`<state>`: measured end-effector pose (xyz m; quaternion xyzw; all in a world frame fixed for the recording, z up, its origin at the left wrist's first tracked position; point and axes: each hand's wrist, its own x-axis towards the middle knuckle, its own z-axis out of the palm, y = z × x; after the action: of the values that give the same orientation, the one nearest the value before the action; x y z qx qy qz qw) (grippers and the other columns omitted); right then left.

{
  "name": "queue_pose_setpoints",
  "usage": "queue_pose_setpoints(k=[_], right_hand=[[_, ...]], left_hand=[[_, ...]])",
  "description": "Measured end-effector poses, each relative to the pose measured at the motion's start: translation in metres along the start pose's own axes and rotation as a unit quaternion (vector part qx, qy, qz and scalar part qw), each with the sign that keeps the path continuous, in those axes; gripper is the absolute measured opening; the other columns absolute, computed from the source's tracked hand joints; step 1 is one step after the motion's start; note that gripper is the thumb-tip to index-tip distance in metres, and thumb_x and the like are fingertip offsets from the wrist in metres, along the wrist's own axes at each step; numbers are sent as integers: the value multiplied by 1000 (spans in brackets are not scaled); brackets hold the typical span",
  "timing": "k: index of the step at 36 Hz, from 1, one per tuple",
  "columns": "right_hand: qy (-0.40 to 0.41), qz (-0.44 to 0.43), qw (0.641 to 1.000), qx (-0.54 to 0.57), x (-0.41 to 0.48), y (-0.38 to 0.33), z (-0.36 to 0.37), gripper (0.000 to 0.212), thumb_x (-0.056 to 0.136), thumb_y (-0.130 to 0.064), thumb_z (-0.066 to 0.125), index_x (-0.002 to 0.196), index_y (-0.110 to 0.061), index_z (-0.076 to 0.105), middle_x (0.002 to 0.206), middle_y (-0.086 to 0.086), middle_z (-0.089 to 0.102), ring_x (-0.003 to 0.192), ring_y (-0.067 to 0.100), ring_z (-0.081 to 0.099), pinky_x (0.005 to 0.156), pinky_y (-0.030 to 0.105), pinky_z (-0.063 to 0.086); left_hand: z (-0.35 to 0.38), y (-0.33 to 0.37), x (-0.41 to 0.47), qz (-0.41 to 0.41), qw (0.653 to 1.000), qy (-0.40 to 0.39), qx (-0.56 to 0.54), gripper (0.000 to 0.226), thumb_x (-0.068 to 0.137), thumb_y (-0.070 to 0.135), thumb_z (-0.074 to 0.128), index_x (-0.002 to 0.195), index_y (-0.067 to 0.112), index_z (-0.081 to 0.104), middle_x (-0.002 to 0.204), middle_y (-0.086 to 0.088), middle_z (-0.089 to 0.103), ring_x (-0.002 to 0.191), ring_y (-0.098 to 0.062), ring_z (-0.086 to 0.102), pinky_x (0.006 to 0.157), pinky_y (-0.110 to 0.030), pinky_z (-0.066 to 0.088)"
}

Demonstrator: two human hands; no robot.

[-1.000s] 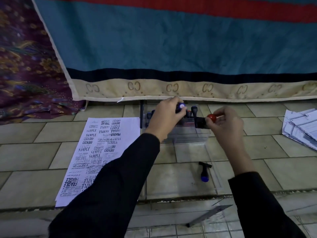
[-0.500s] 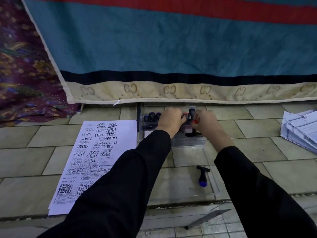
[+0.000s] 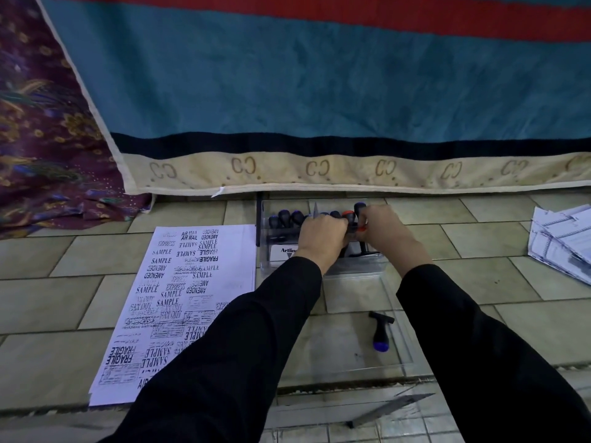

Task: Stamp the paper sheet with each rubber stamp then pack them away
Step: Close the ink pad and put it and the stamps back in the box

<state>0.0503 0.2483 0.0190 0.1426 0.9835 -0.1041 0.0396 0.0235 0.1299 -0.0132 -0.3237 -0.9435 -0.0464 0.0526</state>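
Stamps [image 3: 289, 219] stand in a row inside the clear box [image 3: 351, 270] on the tiled floor. My left hand [image 3: 323, 235] and right hand [image 3: 382, 231] are both curled in the box; what they grip I cannot tell. One stamp [image 3: 380, 330] lies apart on the clear lid [image 3: 406, 350]. The stamped sheet [image 3: 172, 298] lies left of the box.

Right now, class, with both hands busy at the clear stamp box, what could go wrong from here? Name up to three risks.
1. One blue-capped stamp lies loose on the clear lid, apart from the box; it could be forgotten or knocked by a sleeve.
2. The left sleeve crosses the stamped sheet; fresh ink may smear.
3. The left hand and right hand crowd the tight row of stamps; neighbours might tip.
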Motion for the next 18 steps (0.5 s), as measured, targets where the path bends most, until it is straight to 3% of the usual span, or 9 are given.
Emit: queue_pose_setpoints(k=[3,6,9,11,13,15,18], right_hand=[[-12,6,1000,-13,1,-2,3,29,81,-27,70,94,-6,55,90,15,60,95,33,61,72,33,45],[-15,13,1000,-22,3,-1,12,32,82,-25,67,104,-4,57,100,17,64,95,31,61,72,31,45],[-6,-1,999,-46,3,1,21,16,81,-18,65,76,-13,51,100,15,65,94,30,61,63,27,39],[-9,-1,998,-58,5,2,27,28,82,-14,62,62,-16,41,98,16,65,91,31,62,53,23,32],[-9,1,998,-59,5,2,31,7,84,-9,57,77,-7,57,100,18,64,93,33,61,56,25,34],[-9,3,998,-61,8,3,36,17,86,-6,55,100,-1,62,104,21,63,96,35,61,64,29,38],[-19,5,997,-73,8,4,40,26,85,-6,57,110,0,59,108,23,59,102,36,59,73,33,46]], left_hand=[[0,2,0,-6,999,-10,37,24,92,20,57,115,15,64,114,-8,63,111,-29,57,86,-38,42],[1,3,-1,-9,998,-21,66,25,91,20,60,115,17,66,119,-8,60,116,-28,53,93,-39,39],[3,5,-2,-7,995,-19,95,24,91,17,58,113,16,68,122,-8,58,120,-29,47,98,-40,35],[2,7,-2,-17,993,-20,113,23,90,17,57,111,17,68,125,-8,55,124,-29,42,99,-40,32],[0,7,0,-34,992,-32,114,23,90,19,59,111,19,68,126,-7,54,126,-28,39,101,-40,31],[-1,6,2,-47,992,-49,105,24,89,21,62,112,20,67,126,-7,55,127,-27,39,102,-40,30],[0,4,3,-50,993,-47,100,27,88,25,63,114,20,66,125,-6,57,126,-27,42,102,-40,31]])
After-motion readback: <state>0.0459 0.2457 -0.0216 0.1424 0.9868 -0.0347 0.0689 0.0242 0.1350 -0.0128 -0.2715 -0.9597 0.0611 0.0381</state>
